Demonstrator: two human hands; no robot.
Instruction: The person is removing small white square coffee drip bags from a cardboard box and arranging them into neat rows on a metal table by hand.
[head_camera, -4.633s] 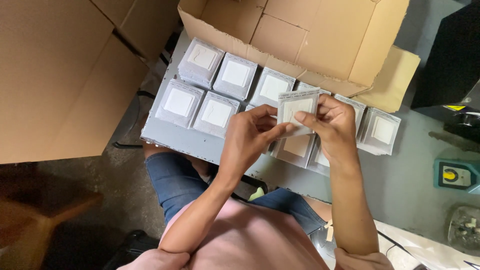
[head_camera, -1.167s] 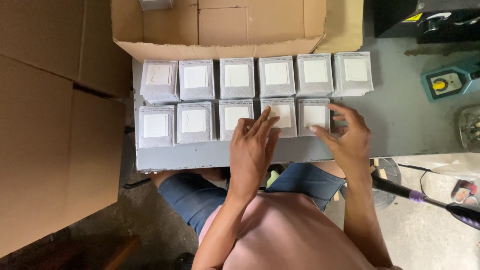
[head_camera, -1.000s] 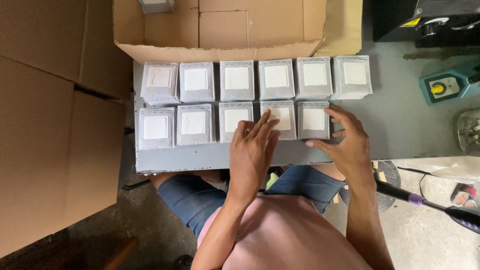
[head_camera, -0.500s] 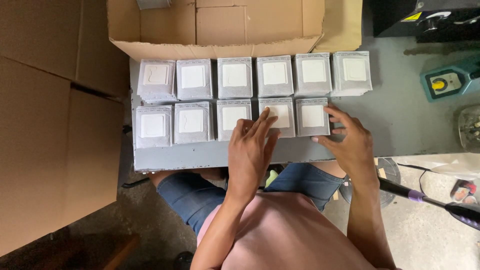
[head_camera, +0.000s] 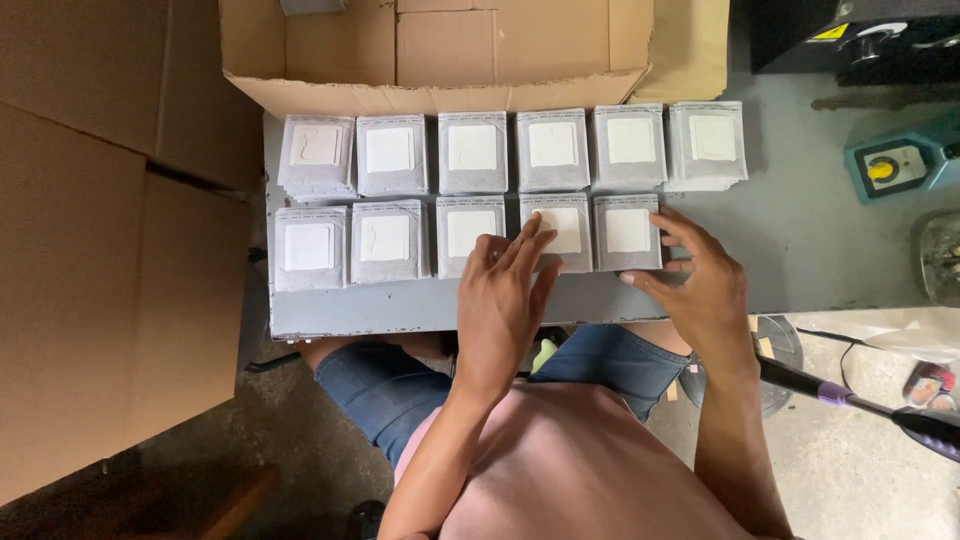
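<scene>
Grey packets with white squares inside sit in two rows of stacks on a grey table (head_camera: 800, 240). My left hand (head_camera: 505, 295) lies flat with spread fingers on the front row, its fingertips on the stack (head_camera: 562, 228) fourth from the left. My right hand (head_camera: 700, 275) has its fingers apart against the right side of the last front stack (head_camera: 627, 231). Neither hand holds a packet. The back row (head_camera: 472, 150) runs along the table's far side, untouched.
An open cardboard box (head_camera: 440, 50) lies behind the stacks. Large cardboard boxes (head_camera: 110, 230) stand to the left. At the right are a teal device with a yellow dial (head_camera: 893, 168), a black machine (head_camera: 850, 35) and a purple-handled tool (head_camera: 860, 400).
4.6 s ago both hands held one packet above the stacks; now it is set down. Over the last second the right hand slid in against the last front stack.
</scene>
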